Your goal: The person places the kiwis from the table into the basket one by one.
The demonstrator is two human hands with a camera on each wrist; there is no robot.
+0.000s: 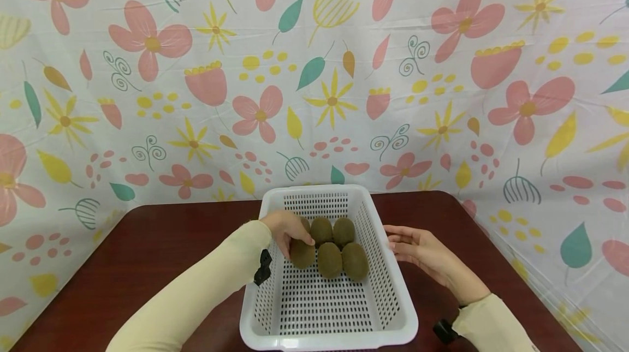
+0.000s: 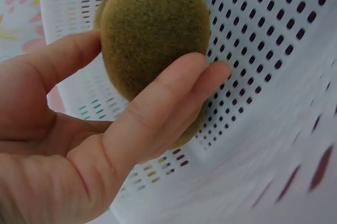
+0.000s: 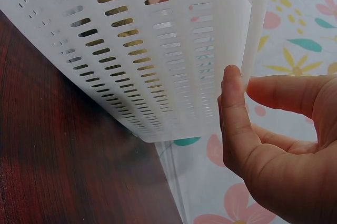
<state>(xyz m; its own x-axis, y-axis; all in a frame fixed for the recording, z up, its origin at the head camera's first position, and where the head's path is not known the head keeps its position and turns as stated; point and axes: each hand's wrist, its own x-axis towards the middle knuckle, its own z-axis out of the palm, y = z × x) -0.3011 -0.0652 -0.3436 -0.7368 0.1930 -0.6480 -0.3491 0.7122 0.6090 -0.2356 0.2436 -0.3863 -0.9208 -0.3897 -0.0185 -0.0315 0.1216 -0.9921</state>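
A white perforated plastic basket holds several brown, fuzzy kiwis grouped in its middle and far part. My left hand reaches in over the left rim and holds the front-left kiwi. In the left wrist view, the thumb lies on one side of that kiwi and the fingers on the other. Outside the basket, my right hand is at the right rim. The right wrist view shows its thumb and fingertips pinching the edge of the basket's rim.
The basket stands on a dark reddish-brown table. Behind the table hangs a white cloth with pink, yellow and green floral prints; it also runs along the right side. Both sleeves are cream, with black devices at the wrists.
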